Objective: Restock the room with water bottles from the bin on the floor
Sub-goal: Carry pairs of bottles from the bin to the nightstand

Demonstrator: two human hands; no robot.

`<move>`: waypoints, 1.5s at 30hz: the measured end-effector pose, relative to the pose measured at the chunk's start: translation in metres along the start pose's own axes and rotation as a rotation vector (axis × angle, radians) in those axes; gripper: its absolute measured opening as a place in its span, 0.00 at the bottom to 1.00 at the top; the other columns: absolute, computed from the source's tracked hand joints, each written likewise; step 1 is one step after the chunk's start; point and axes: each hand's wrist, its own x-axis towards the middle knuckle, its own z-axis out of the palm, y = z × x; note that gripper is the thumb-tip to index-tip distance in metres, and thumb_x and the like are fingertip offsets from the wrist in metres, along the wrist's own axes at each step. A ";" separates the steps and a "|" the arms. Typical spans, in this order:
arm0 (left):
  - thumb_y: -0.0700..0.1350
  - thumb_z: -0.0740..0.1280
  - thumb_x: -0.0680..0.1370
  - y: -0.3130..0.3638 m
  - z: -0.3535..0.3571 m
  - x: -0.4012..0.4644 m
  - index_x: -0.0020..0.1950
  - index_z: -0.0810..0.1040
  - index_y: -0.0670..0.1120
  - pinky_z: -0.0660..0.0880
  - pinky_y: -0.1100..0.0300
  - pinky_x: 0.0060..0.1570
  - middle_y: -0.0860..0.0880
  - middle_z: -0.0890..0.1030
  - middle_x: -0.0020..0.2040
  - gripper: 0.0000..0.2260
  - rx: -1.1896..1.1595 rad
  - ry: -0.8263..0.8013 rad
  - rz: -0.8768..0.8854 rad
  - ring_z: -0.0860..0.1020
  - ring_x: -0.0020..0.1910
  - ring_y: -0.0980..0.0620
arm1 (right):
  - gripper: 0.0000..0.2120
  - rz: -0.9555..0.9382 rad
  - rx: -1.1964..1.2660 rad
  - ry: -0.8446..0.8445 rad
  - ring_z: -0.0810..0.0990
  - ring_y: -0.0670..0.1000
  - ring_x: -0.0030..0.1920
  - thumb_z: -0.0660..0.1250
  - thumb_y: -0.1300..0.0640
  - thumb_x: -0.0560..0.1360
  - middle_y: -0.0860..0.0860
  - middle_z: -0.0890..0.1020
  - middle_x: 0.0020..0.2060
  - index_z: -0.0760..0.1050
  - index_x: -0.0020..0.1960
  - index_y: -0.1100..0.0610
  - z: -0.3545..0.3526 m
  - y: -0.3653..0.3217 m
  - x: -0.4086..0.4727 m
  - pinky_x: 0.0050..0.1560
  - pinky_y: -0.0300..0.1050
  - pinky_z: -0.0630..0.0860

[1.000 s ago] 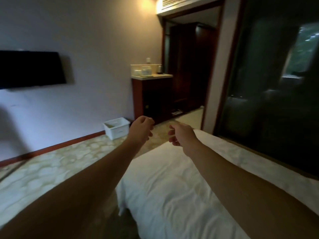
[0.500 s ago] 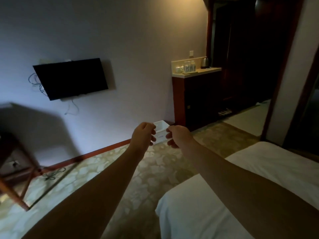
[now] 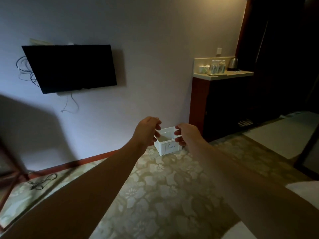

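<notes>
both hands hold nothing: my left hand [image 3: 147,131] and right hand [image 3: 187,134] hang out ahead with fingers loosely curled, well short of the bin. past them, at twelve o'clock on the floor by the wall, sits the white bin [image 3: 167,143]; i can't tell what is inside. i judge full bottles heavy-ish, smooth and slightly squashy, best gripped round the middle. farther, at two o'clock, bottles [image 3: 218,66] already stand on the counter [image 3: 229,74] beside a kettle [image 3: 233,63].

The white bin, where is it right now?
In the head view, the white bin sits on the floor against the wall, just left of the dark cabinet, showing between the left hand and right hand.
</notes>
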 end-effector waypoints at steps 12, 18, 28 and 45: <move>0.45 0.59 0.81 -0.065 0.001 0.291 0.47 0.77 0.44 0.77 0.52 0.41 0.45 0.79 0.42 0.10 0.027 0.014 -0.061 0.78 0.37 0.47 | 0.07 0.097 -0.058 0.074 0.77 0.48 0.30 0.63 0.56 0.79 0.51 0.81 0.38 0.76 0.43 0.53 0.069 -0.031 0.271 0.28 0.39 0.75; 0.45 0.59 0.81 -0.082 0.024 0.426 0.46 0.78 0.44 0.76 0.54 0.37 0.45 0.79 0.40 0.10 0.068 0.025 -0.060 0.78 0.36 0.48 | 0.08 0.084 0.025 -0.029 0.76 0.49 0.30 0.61 0.56 0.81 0.53 0.80 0.41 0.77 0.54 0.59 0.084 -0.063 0.406 0.28 0.40 0.70; 0.44 0.61 0.80 -0.131 0.044 0.630 0.45 0.78 0.44 0.75 0.55 0.35 0.45 0.79 0.39 0.09 0.031 0.056 -0.103 0.78 0.34 0.49 | 0.09 0.135 0.015 -0.069 0.77 0.49 0.30 0.61 0.56 0.80 0.53 0.81 0.40 0.78 0.52 0.58 0.108 -0.070 0.617 0.29 0.40 0.71; 0.42 0.62 0.80 -0.274 0.078 1.006 0.43 0.76 0.41 0.73 0.56 0.33 0.44 0.78 0.37 0.08 -0.012 -0.140 -0.312 0.77 0.32 0.47 | 0.09 0.255 -0.026 0.069 0.74 0.49 0.27 0.61 0.59 0.80 0.54 0.79 0.36 0.77 0.52 0.61 0.165 -0.051 0.991 0.27 0.40 0.69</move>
